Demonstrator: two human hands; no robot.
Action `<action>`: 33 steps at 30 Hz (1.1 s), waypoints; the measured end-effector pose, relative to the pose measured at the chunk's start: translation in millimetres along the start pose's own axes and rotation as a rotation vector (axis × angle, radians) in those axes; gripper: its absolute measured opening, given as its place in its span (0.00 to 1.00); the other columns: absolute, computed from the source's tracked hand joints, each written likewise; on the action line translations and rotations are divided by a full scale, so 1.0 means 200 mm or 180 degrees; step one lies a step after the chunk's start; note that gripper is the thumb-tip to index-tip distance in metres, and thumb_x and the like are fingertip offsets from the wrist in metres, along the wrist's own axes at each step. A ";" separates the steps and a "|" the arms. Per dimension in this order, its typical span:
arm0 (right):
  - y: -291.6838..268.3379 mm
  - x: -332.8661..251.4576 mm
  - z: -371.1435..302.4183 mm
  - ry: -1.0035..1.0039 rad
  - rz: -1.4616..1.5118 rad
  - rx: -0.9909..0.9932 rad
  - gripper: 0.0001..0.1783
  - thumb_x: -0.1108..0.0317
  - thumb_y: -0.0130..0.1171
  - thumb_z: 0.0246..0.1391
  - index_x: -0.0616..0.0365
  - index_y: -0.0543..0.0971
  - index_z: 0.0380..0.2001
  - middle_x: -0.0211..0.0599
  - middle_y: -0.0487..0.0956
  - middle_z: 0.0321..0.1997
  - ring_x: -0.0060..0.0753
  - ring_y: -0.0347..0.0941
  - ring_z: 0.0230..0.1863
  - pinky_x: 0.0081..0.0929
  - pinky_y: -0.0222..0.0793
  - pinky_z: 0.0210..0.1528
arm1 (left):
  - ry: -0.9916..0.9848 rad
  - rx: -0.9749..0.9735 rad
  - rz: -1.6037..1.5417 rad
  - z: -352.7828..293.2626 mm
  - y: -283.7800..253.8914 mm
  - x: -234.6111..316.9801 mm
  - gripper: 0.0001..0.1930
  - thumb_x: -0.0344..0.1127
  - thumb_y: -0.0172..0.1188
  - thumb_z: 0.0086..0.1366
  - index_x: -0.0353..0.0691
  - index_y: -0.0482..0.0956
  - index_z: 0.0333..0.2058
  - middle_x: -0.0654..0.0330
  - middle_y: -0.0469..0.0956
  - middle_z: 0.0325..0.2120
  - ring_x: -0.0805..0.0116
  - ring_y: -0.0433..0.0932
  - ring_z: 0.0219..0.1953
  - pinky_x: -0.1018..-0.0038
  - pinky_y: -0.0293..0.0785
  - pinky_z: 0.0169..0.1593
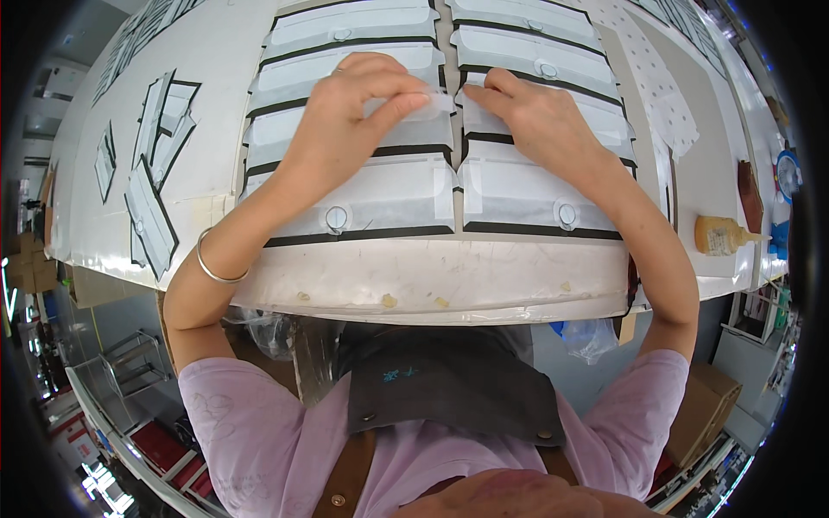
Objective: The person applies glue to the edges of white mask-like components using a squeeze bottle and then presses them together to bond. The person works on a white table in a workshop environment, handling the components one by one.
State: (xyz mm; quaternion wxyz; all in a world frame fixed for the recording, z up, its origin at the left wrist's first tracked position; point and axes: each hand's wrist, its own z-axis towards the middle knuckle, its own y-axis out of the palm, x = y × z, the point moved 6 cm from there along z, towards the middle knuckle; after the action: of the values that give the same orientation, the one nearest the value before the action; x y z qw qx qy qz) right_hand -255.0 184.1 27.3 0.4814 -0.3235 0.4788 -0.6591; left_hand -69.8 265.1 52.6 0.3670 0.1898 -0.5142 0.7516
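Two columns of white translucent flap pieces with black edges and round snaps lie overlapped on a white worktable (pixel 432 281). My left hand (pixel 354 112) rests on the left column and pinches a small clear strip (pixel 432 105) between thumb and fingers, over the gap between the columns. My right hand (pixel 540 116) lies on the right column, its fingertips pressing the edge of a flap piece (pixel 596 116) beside the strip. The nearest left piece (pixel 380 198) and the nearest right piece (pixel 527 194) lie uncovered below my hands.
A pile of similar loose pieces (pixel 151 186) lies at the table's left. An amber glue bottle (pixel 721 235) lies on its side at the right, near a brown object (pixel 749 194). A dotted white sheet (pixel 661 86) lies right of the columns. Cardboard boxes (pixel 704 414) stand below.
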 end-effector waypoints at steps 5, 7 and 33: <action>-0.01 0.02 -0.01 0.0162 0.0161 -0.0120 0.25 0.84 0.55 0.49 0.60 0.80 0.52 0.39 0.78 0.43 0.44 0.80 0.38 0.38 0.79 0.38 | 0.0459 -0.0184 0.0518 0.00 0.01 0.01 0.04 0.28 0.63 0.67 0.36 0.84 0.38 0.61 0.83 0.42 0.53 0.73 0.60 0.60 0.67 0.63; -0.02 0.04 -0.02 0.0234 0.0315 -0.0155 0.27 0.86 0.55 0.48 0.59 0.80 0.53 0.40 0.79 0.43 0.47 0.80 0.39 0.39 0.78 0.39 | 0.1117 -0.0452 0.1065 0.01 0.05 0.04 0.05 0.26 0.62 0.65 0.37 0.83 0.39 0.63 0.83 0.45 0.55 0.71 0.62 0.60 0.66 0.64; -0.02 0.03 0.18 0.1742 0.3916 -0.0018 0.13 0.57 0.68 0.59 0.56 0.85 0.36 0.25 0.84 0.31 0.15 0.77 0.31 0.17 0.68 0.29 | -0.1541 -0.0205 -0.1594 -0.03 0.06 -0.06 0.16 0.47 0.62 0.72 0.41 0.88 0.41 0.64 0.87 0.36 0.78 0.77 0.47 0.77 0.64 0.60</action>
State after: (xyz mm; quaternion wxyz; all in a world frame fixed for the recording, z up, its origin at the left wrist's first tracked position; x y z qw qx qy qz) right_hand -227.4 167.6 43.4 0.6296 0.1856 0.6823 -0.3218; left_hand -69.7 263.6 34.7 0.4132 0.4710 -0.5473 0.5548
